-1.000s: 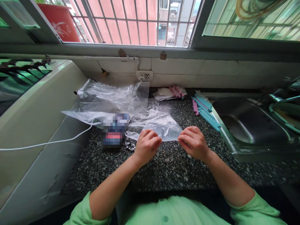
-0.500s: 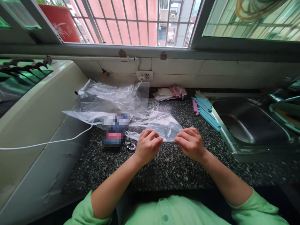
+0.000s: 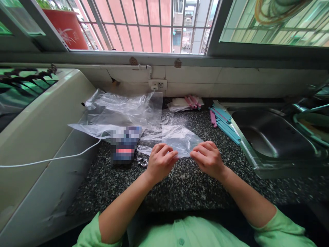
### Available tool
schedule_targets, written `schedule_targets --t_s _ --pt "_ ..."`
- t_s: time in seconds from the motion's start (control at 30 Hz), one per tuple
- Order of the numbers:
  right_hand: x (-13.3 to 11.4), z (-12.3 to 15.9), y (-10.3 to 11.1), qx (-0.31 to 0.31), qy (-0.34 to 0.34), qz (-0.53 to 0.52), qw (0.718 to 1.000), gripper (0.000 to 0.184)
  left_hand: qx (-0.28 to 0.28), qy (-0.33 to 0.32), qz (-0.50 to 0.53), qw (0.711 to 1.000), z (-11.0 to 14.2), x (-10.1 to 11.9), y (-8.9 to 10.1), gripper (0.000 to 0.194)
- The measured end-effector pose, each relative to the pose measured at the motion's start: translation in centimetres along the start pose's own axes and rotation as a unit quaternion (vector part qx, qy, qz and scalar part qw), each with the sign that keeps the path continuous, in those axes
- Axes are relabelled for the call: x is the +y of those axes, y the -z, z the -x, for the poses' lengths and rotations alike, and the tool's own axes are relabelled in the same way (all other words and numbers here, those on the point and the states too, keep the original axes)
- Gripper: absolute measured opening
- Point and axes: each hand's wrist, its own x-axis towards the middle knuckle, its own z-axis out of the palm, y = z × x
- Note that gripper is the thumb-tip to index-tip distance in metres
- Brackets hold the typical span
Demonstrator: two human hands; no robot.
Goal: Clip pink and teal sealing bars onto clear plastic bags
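Note:
A small clear plastic bag point(image 3: 180, 139) lies on the speckled dark countertop point(image 3: 180, 185) in front of me. My left hand point(image 3: 160, 161) pinches the bag's near edge at its left end, fingers curled. My right hand point(image 3: 209, 159) pinches the same edge at its right end. The two hands are close together, with a short stretch of the bag's edge between them. A few small shiny metal bits point(image 3: 142, 162) lie just left of my left hand.
A heap of bigger clear plastic bags point(image 3: 120, 109) lies at the back left, with a blurred dark box point(image 3: 124, 144) before it. Blue and pink sealing sticks point(image 3: 223, 121) lie beside the steel sink point(image 3: 272, 137). A white cable point(image 3: 51, 159) crosses the white appliance at left.
My right hand has slid left along the bag's edge, closer to my left hand. The bag's far end has lifted and shifted slightly.

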Motion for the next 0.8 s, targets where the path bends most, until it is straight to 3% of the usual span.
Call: schedule_targets --t_s 0.27,0.43,0.53,0.67,0.73,0.8 --pt "0.3 0.2 0.5 0.037 -0.007 -0.026 0.999 0.008 0.024 -0.034 0.047 0.998 0.2 -0.3 0.1 0.013" --pt "0.4 0.4 0.4 0.051 0.0 -0.038 0.998 0.01 0.025 -0.015 0.083 0.996 0.3 -0.2 0.1 0.011" --pt "1.2 0.4 1.2 0.081 -0.017 -0.062 0.995 0.011 0.044 0.006 0.089 0.995 0.2 -0.7 0.2 0.025" --pt "2.8 0.5 2.8 0.14 -0.104 -0.144 0.974 0.014 0.123 0.102 0.064 0.985 0.3 -2.1 0.3 0.043" --pt "3.6 0.7 3.4 0.177 -0.165 -0.209 0.947 0.014 0.175 0.187 0.087 0.963 0.5 -3.1 0.2 0.043" --pt "4.3 0.8 3.6 0.224 -0.22 -0.28 0.907 0.009 0.192 0.264 0.137 0.935 0.7 -4.1 0.0 0.038"
